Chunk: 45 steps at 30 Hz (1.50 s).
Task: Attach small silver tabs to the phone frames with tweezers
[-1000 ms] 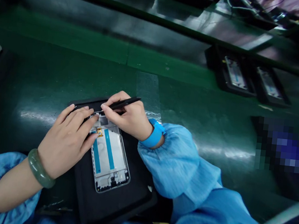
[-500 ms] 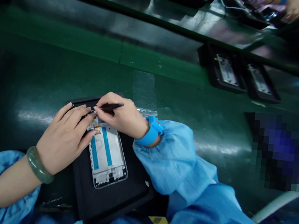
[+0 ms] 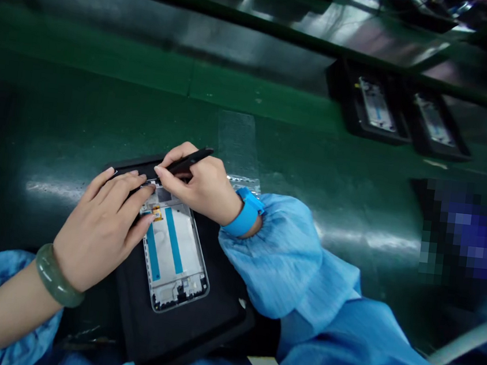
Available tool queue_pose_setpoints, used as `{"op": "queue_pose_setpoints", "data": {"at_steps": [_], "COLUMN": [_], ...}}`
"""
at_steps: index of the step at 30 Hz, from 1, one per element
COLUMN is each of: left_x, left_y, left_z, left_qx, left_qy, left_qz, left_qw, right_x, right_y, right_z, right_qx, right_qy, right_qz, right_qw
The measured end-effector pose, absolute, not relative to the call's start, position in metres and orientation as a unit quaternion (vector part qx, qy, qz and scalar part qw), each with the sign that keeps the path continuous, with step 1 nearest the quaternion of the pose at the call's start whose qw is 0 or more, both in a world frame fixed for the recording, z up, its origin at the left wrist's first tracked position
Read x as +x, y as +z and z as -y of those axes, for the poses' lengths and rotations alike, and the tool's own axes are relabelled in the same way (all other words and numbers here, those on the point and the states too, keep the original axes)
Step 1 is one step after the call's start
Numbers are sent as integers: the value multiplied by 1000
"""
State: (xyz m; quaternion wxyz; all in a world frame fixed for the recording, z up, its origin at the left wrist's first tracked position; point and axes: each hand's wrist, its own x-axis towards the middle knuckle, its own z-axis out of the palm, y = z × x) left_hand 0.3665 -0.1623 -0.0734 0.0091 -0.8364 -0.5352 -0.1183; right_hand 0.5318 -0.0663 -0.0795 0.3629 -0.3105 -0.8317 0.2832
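Note:
A phone's mid-frame (image 3: 175,256), silvery with two blue strips and a small orange flex part, lies face down on a black foam pad (image 3: 192,340). My left hand (image 3: 106,223), wearing a green bangle, rests with fingers stretched over the frame's upper left edge, thumb beside the orange part. In my right hand (image 3: 202,187), above the frame's top end, is a slim black pen-like tool (image 3: 193,160), pinched between thumb and fingers. Its tip is hidden near my fingertips, so I cannot tell whether it touches the frame.
Behind my right hand a clear plastic strip (image 3: 237,141) lies on the green table (image 3: 81,107). Two black trays (image 3: 355,116) with similar phone frames stand at the back right. A dark rail (image 3: 225,24) crosses the back. Something blurred out (image 3: 473,230) is at the right.
My right hand has shifted slightly up, and the black tool is tilted more steeply, showing more of its length. My left hand stays on the frame. The camera view has moved slightly.

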Motion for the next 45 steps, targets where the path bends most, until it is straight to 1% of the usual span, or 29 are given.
{"op": "queue_pose_setpoints", "data": {"at_steps": [2, 8, 11, 19, 24, 27, 29, 37, 42, 45], "left_x": [366, 367, 367, 367, 368, 369, 369, 366, 366, 368], "left_y": [-73, -72, -72, -72, -71, -70, -70, -74, -76, -75], "left_z": [162, 162, 162, 163, 162, 162, 162, 162, 161, 161], "left_qx": [-836, -836, -834, -835, -834, -834, -835, -832, -830, -827], "left_qy": [-117, -109, -116, -108, -105, -107, -109, -120, -127, -129], "left_qz": [535, 538, 539, 539, 542, 541, 539, 542, 543, 548], "left_qw": [9, -8, -8, -7, -15, -15, -14, -17, -9, -7], "right_x": [532, 535, 535, 534, 533, 532, 531, 528, 529, 532], "right_y": [-80, -80, -80, -82, -78, -74, -74, -81, -85, -84], "right_z": [66, 62, 63, 69, 71, 70, 70, 68, 68, 66], "right_qx": [-308, -322, -310, -245, -221, -240, -250, -272, -266, -261], "right_qy": [284, 338, 340, 230, 192, 199, 209, 238, 250, 279], "right_qz": [829, 795, 799, 860, 892, 896, 893, 872, 859, 845], "right_qw": [369, 387, 388, 385, 343, 315, 312, 332, 358, 374]}}
